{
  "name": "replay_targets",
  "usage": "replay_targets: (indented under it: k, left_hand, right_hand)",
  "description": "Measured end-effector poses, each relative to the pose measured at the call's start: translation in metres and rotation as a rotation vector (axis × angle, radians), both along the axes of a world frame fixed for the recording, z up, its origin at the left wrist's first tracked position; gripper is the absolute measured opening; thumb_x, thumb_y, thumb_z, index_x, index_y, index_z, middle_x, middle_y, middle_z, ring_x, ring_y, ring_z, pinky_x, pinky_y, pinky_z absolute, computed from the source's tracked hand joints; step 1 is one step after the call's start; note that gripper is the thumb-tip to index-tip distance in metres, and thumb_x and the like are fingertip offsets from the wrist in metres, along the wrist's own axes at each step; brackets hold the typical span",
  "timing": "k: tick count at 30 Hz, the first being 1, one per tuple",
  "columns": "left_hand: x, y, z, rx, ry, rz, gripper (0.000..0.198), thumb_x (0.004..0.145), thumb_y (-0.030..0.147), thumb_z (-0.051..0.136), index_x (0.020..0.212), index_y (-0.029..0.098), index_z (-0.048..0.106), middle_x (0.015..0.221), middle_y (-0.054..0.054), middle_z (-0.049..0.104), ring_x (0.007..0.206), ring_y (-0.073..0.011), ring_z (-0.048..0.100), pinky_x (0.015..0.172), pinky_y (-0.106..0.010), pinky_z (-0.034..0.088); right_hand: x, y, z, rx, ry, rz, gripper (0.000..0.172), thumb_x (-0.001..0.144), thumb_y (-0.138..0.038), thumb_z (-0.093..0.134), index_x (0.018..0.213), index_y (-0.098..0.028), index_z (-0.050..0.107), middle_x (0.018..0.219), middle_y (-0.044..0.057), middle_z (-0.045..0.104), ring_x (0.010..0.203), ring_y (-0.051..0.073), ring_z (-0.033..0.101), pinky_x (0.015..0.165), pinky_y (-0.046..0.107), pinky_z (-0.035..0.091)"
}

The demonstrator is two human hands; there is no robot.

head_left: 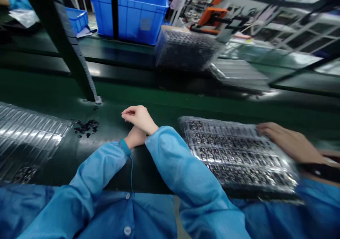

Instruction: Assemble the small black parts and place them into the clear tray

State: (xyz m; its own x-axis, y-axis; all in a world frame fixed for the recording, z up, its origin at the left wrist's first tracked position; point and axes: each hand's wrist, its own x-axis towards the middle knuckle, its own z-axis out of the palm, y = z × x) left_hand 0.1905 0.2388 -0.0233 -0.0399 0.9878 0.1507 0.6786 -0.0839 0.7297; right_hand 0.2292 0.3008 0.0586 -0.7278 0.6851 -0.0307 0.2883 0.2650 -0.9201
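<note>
My right hand [141,118] crosses over my left hand [136,137] above the dark green work surface [111,168]. Its fingers are pressed together in a pinch; whatever they hold, if anything, is too small to make out. The left hand's fingers are hidden behind my right hand and sleeve. A teal wristband [124,146] with a thin cord circles my left wrist. To the left of both hands lies a loose pile of small black parts [87,127]. On the right is a clear plastic tray [220,120] holding rows of small metallic parts [212,154].
A co-worker's hand [289,141] touches the right tray's far edge. Another clear tray [32,129] lies at left. A slanted post [71,44] stands beyond the black parts. Farther back are a blue bin [130,17], stacked trays [186,49] and a blurred tray [239,74].
</note>
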Motion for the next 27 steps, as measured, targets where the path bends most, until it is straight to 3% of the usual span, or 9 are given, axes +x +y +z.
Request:
replay_targets:
  k: [3, 6, 11, 14, 17, 21, 27]
  left_hand:
    - [0.01, 0.007, 0.005, 0.028, 0.046, -0.111, 0.009, 0.083, 0.025, 0.068, 0.083, 0.017, 0.067, 0.078, -0.002, 0.065, 0.079, -0.0186, 0.058, 0.074, -0.032, 0.044]
    - [0.008, 0.005, 0.007, 0.031, 0.093, -0.104, 0.01, 0.083, 0.023, 0.066, 0.093, 0.021, 0.069, 0.082, -0.001, 0.067, 0.082, -0.019, 0.057, 0.075, -0.033, 0.041]
    - [0.01, 0.005, 0.006, -0.017, 0.093, -0.102, 0.012, 0.084, 0.024, 0.062, 0.095, 0.022, 0.068, 0.084, -0.001, 0.068, 0.085, -0.0191, 0.058, 0.077, -0.034, 0.04]
    - [0.013, 0.007, 0.006, -0.042, 0.09, -0.102, 0.011, 0.083, 0.023, 0.063, 0.092, 0.022, 0.067, 0.082, 0.0, 0.068, 0.085, -0.0192, 0.058, 0.077, -0.034, 0.039]
    - [0.015, 0.009, 0.005, -0.052, 0.072, -0.094, 0.01, 0.08, 0.022, 0.064, 0.09, 0.022, 0.066, 0.08, 0.0, 0.067, 0.084, -0.0193, 0.057, 0.077, -0.034, 0.039]
    - [0.016, 0.009, 0.005, -0.046, 0.037, -0.098, 0.007, 0.08, 0.02, 0.063, 0.087, 0.022, 0.064, 0.078, 0.0, 0.067, 0.082, -0.0189, 0.057, 0.077, -0.034, 0.038]
    - [0.016, 0.01, 0.009, -0.058, 0.01, -0.093, 0.01, 0.08, 0.022, 0.062, 0.089, 0.022, 0.064, 0.079, 0.0, 0.068, 0.082, -0.0192, 0.057, 0.078, -0.033, 0.038]
  right_hand:
    - [0.034, 0.033, 0.009, 0.003, 0.021, -0.137, 0.008, 0.075, -0.019, 0.073, 0.082, -0.016, 0.072, 0.069, 0.001, 0.071, 0.067, 0.015, 0.069, 0.07, 0.025, 0.055]
    - [0.072, 0.08, 0.013, 0.23, -0.084, -0.276, 0.007, 0.074, -0.017, 0.071, 0.08, -0.016, 0.072, 0.073, 0.001, 0.071, 0.07, 0.015, 0.069, 0.074, 0.026, 0.054]
    - [0.149, 0.176, 0.014, 0.681, -0.645, -0.393, 0.018, 0.082, -0.013, 0.061, 0.095, -0.016, 0.074, 0.09, 0.009, 0.073, 0.088, 0.022, 0.068, 0.086, 0.032, 0.05]
    - [0.182, 0.222, 0.005, 0.757, -1.034, -0.258, 0.03, 0.086, -0.013, 0.059, 0.113, -0.015, 0.071, 0.106, 0.016, 0.071, 0.099, 0.026, 0.067, 0.088, 0.035, 0.049]
    - [0.191, 0.254, -0.009, 0.795, -1.251, -0.045, 0.035, 0.089, -0.013, 0.058, 0.124, -0.014, 0.065, 0.113, 0.019, 0.069, 0.1, 0.026, 0.068, 0.085, 0.034, 0.048]
    - [0.18, 0.281, -0.024, 0.848, -1.322, 0.149, 0.031, 0.092, -0.009, 0.053, 0.121, -0.012, 0.066, 0.112, 0.019, 0.07, 0.097, 0.026, 0.069, 0.078, 0.033, 0.049]
    - [0.169, 0.303, -0.032, 1.038, -1.326, 0.539, 0.03, 0.094, -0.003, 0.043, 0.101, -0.011, 0.071, 0.101, 0.018, 0.072, 0.09, 0.024, 0.07, 0.072, 0.032, 0.046]
